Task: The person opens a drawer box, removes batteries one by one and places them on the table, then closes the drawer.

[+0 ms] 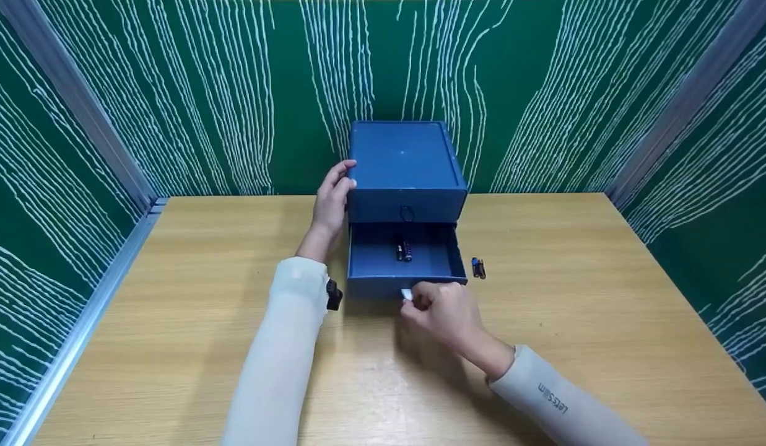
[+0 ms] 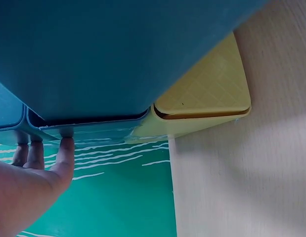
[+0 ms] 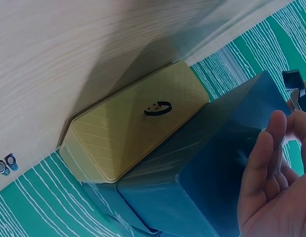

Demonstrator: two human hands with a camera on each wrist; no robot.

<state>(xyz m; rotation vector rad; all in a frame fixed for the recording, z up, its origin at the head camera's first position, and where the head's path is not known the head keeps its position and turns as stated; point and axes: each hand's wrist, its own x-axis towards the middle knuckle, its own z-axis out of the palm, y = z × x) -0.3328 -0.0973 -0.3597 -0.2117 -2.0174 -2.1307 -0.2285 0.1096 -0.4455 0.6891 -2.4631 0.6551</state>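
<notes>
Left hand (image 1: pixel 333 201), fingers extended, touched cabinet (image 1: pixel 401 155) at nine o'clock; right hand (image 1: pixel 448 313) pinched white tab (image 1: pixel 407 293) on open drawer (image 1: pixel 373 288), six o'clock.

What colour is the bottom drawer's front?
The bottom drawer's front is yellow, seen best in the right wrist view.

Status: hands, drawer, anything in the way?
Left hand touching cabinet; right hand pinching white tab. Blue drawer open, two batteries inside. Nothing visibly blocking; loose batteries off to its right.

It's a lab-like setting; metal posts (image 1: pixel 82 99) frame green walls (image 1: pixel 513 80).
</notes>
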